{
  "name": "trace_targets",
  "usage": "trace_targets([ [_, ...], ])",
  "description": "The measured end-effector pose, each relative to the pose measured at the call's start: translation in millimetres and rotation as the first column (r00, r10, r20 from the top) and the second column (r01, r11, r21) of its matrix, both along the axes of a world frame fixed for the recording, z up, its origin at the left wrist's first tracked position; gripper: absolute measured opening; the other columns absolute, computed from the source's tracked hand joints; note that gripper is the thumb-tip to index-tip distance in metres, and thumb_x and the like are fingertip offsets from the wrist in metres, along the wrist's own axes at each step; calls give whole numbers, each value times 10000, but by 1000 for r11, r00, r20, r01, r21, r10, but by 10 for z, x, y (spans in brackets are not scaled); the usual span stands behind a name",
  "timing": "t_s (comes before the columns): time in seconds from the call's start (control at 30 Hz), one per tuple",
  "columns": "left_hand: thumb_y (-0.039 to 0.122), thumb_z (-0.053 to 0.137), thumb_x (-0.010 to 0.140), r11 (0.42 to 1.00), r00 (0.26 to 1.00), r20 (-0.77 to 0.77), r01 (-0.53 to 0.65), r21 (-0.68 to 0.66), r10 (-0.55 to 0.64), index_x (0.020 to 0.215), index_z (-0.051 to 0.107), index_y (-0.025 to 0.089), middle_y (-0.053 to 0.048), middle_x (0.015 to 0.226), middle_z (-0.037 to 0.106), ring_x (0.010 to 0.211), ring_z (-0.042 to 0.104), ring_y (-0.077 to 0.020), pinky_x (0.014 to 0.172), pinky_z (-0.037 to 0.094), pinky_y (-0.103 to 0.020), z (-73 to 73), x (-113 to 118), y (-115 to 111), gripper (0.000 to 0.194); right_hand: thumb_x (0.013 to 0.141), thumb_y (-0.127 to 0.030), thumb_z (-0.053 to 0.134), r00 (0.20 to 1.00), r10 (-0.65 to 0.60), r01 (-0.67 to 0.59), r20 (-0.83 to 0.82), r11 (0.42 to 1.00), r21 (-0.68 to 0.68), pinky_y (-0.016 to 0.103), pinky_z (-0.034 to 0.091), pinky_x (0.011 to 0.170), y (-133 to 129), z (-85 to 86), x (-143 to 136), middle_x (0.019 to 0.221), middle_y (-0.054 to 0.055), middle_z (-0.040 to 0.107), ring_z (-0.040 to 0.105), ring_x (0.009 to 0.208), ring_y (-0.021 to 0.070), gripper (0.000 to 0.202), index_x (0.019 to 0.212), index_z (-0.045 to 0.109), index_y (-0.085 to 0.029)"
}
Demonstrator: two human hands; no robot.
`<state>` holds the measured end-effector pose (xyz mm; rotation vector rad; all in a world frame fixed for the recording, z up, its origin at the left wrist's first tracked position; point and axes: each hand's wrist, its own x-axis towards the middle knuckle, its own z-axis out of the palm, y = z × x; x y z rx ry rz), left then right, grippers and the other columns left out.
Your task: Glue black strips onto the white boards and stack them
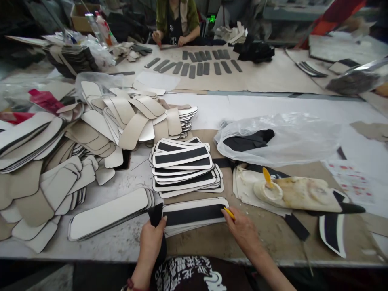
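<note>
My left hand [150,241] is closed on black strips [156,214], which stick up above its thumb and hang down behind it. Its thumb is at the left end of a stack of white panels [194,207], the top one bearing a long black strip. At that stack's right end, my right hand [244,230] grips a small yellow tool [229,213]; its tip is close to the black strip, and I cannot tell whether it touches. Just behind lies a taller pile of white panels with black strips [182,157]. Plain white panels [107,214] are stacked to the left.
Beige and white pieces [130,117] are heaped at left. On the right are a whitish tub [268,192] with a yellow spatula, a clear plastic bag [287,137] and a curved panel [332,234]. Across the table, a person [177,24] sits behind dark grey pieces [200,68].
</note>
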<state>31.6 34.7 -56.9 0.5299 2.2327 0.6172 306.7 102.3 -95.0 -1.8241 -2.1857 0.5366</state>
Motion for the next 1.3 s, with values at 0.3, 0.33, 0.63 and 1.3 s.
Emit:
trace_targets([
  [0.3, 605, 542, 584, 996, 997, -63, -58, -61, 54, 878, 628, 122, -154, 782, 659, 847, 597, -341, 726, 418, -388, -148, 68, -40, 572, 899, -520, 304, 999, -7, 4, 35, 996, 85, 267, 326, 517, 50, -24, -12, 578, 0, 572, 554, 515, 153, 435, 682, 526, -215],
  [0.33, 605, 543, 585, 996, 996, -64, -59, -61, 55, 885, 628, 120, -157, 798, 660, 856, 595, -343, 733, 418, -390, -141, 73, -41, 576, 899, -518, 308, 1000, -6, 4, 22, 996, 84, 265, 327, 520, 55, -29, -14, 576, -1, 566, 549, 516, 150, 431, 679, 521, -214],
  [0.63, 525, 595, 625, 995, 994, -73, -88, -37, 85, 876, 626, 127, -132, 795, 671, 831, 600, -327, 738, 427, -385, -94, 110, -12, 472, 901, -448, 366, 998, 25, -26, -63, 1000, -7, 265, 349, 577, 64, -56, -6, 637, 10, 570, 542, 570, 154, 336, 723, 512, -203],
  [1.3, 545, 613, 598, 991, 988, -135, -87, -101, 73, 845, 622, 149, -109, 733, 651, 784, 593, -319, 696, 425, -380, -129, 88, 18, 466, 890, -434, 385, 1000, 7, -7, -22, 1000, 17, 257, 333, 553, 81, -74, -17, 604, 6, 547, 511, 538, 135, 337, 674, 498, -202],
])
